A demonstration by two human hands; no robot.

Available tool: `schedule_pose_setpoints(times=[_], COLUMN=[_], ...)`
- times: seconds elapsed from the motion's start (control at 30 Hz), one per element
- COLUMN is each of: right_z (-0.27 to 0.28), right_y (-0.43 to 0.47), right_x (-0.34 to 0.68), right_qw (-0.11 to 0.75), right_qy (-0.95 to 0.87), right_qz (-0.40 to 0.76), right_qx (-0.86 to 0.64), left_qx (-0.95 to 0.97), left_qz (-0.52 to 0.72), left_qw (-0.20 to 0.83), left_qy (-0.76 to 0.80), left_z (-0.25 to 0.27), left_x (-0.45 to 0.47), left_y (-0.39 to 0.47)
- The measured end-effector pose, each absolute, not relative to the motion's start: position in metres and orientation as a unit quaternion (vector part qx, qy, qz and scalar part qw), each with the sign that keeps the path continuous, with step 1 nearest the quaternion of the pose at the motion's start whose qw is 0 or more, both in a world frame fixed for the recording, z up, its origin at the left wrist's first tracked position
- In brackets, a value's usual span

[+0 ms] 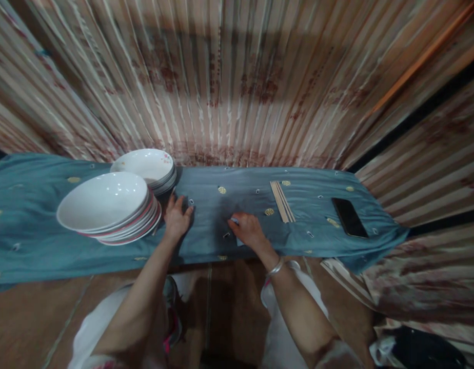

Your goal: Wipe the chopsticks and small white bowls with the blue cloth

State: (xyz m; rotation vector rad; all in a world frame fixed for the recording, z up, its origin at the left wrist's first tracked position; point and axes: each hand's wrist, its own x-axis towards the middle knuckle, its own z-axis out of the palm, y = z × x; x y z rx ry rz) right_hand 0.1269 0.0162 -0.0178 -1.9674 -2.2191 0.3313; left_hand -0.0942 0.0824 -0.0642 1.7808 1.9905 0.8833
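Note:
My left hand (177, 218) rests on the blue tablecloth (206, 179) with its fingers spread, just right of the bowls. Beside it stands a tall, slightly leaning stack of white bowls (106, 200), some with red rims. Behind that is a second, shorter stack of white bowls (146, 164) with a floral pattern inside. My right hand (247, 228) is closed low over the cloth near the middle. A bit of something pale shows at its fingers and a light corner below it; what it is I cannot make out.
Several wooden chopsticks (282, 201) lie side by side right of my right hand. Farther right is a black phone (349, 218). A pleated, patterned curtain (237, 92) hangs behind the table. A dark bag-like item (425, 348) sits at the lower right.

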Motion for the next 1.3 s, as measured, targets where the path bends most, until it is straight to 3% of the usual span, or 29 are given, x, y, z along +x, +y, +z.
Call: schedule_pose_setpoints(times=[0.17, 0.3, 0.47, 0.6, 0.7, 0.87, 1.03, 1.3], right_z=[-0.021, -0.024, -0.031, -0.037, -0.036, -0.029, -0.019, -0.023], right_y=[0.017, 0.017, 0.027, 0.037, 0.041, 0.044, 0.042, 0.035], right_x=[0.131, 0.131, 0.135, 0.135, 0.134, 0.131, 0.121, 0.084], right_qw=[0.103, 0.140, 0.326, 0.515, 0.587, 0.607, 0.600, 0.581], right_qy=[-0.734, -0.729, -0.646, -0.414, -0.247, -0.075, -0.029, -0.177], right_qz=[0.099, 0.124, 0.264, 0.469, 0.576, 0.654, 0.690, 0.725], right_qx=[-0.664, -0.658, -0.638, -0.587, -0.513, -0.445, -0.404, -0.325], left_qx=[0.657, 0.624, 0.676, 0.689, 0.650, 0.523, 0.430, 0.280], left_qz=[0.321, 0.287, 0.289, 0.284, 0.337, 0.506, 0.497, 0.526], left_qw=[0.124, 0.153, 0.127, 0.154, 0.219, 0.412, 0.599, 0.684], left_qy=[0.671, 0.710, 0.666, 0.649, 0.645, 0.547, 0.459, 0.420], left_z=[-0.062, -0.068, -0.074, -0.070, -0.065, -0.051, -0.041, -0.049], left_x=[-0.092, -0.095, -0.100, -0.108, -0.106, -0.072, -0.028, -0.018], left_y=[0.071, 0.067, 0.058, 0.053, 0.050, 0.032, 0.007, 0.019])
